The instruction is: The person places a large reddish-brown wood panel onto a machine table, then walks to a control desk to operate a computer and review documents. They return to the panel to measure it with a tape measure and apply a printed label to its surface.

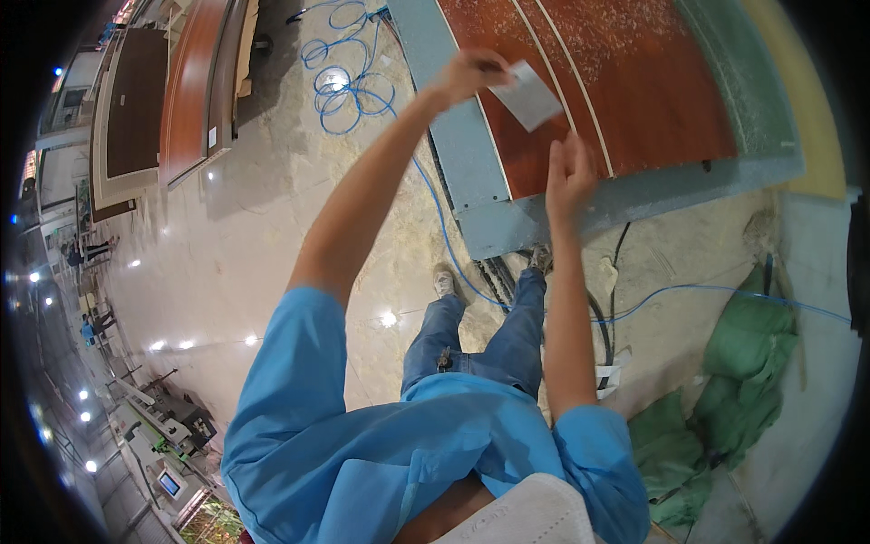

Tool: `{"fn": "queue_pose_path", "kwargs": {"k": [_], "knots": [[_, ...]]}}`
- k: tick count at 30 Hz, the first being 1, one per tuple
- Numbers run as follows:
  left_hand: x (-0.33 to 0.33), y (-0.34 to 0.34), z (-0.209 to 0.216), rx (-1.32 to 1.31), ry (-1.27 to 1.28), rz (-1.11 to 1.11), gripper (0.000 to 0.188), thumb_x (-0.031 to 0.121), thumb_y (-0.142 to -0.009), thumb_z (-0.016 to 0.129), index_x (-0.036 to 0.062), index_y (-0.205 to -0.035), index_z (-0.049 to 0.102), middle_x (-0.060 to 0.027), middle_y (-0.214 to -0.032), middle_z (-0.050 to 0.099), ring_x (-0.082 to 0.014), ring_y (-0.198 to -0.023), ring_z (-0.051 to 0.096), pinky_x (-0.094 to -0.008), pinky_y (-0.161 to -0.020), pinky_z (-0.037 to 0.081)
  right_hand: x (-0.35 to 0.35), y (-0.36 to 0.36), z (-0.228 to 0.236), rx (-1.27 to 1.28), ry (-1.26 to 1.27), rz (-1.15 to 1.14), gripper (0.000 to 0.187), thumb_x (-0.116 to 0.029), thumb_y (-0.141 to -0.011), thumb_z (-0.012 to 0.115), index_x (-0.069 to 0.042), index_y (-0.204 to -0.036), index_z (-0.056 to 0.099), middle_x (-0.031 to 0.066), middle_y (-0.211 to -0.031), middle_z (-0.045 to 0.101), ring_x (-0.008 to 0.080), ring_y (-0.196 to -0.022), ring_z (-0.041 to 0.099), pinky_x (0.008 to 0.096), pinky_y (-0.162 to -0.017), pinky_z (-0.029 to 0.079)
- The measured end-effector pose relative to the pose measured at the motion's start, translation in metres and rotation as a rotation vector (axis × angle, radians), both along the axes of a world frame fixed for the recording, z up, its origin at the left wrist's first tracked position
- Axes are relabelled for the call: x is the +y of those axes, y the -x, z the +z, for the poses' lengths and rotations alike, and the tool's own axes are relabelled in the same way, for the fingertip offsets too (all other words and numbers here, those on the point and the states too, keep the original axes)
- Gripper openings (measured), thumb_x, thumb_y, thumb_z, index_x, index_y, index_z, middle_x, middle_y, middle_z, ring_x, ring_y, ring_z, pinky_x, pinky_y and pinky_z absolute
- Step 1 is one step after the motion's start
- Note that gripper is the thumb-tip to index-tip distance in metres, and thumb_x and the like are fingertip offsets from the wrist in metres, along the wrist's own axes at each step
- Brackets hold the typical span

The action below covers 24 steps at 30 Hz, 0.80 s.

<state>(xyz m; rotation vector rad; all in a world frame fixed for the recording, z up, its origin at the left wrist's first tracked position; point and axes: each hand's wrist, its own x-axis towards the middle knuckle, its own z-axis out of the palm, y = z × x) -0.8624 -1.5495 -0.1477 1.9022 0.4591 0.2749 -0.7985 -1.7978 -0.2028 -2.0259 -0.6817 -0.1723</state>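
Observation:
My left hand (pixel 473 76) is closed on one edge of a small white paper sheet (pixel 533 102), held over a reddish-brown wood-grain panel (pixel 535 163). Light stripes run along the panel, and pale shavings lie scattered on its far part. My right hand (pixel 572 177) is just below the sheet's lower corner, with a small gap between them. Its fingers are curled in and slightly blurred; whatever they may hold cannot be made out. Under the panel is a grey-blue worktable (pixel 507 227).
A coiled blue hose (pixel 355 100) lies on the floor at left and runs past my feet. More panels (pixel 186 91) lean at far left. Green sacks (pixel 748 354) slump at right beside black cables (pixel 603 326). A machine with a screen (pixel 170 483) stands lower left.

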Motion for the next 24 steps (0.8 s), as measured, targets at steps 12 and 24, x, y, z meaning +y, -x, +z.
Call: {"fn": "queue_pose_path", "kwargs": {"k": [12, 24], "knots": [[0.014, 0.029, 0.043, 0.156, 0.292, -0.053, 0.026, 0.030, -0.084, 0.081, 0.0098, -0.098, 0.074, 0.0013, -0.091, 0.070, -0.0102, -0.085, 0.059, -0.0274, -0.078, 0.044, 0.022, 0.112, 0.014, 1.066, -0.515, 0.406, 0.040, -0.041, -0.099, 0.060, -0.002, -0.101, 0.069, 0.0104, -0.099, 0.070, 0.0112, -0.074, 0.064, 0.0236, -0.054, 0.049], [-0.015, -0.025, -0.017, 0.232, -0.184, -0.235, 0.033, 0.025, -0.080, 0.080, 0.0026, -0.103, 0.071, -0.0095, -0.092, 0.072, -0.0191, -0.085, 0.066, -0.0359, -0.077, 0.051, 0.014, 0.018, 0.004, 0.622, -0.143, -0.089, 0.032, -0.024, -0.090, 0.074, -0.002, -0.071, 0.059, 0.0057, -0.065, 0.062, 0.0103, -0.052, 0.051, 0.0293, -0.048, 0.039]]}}
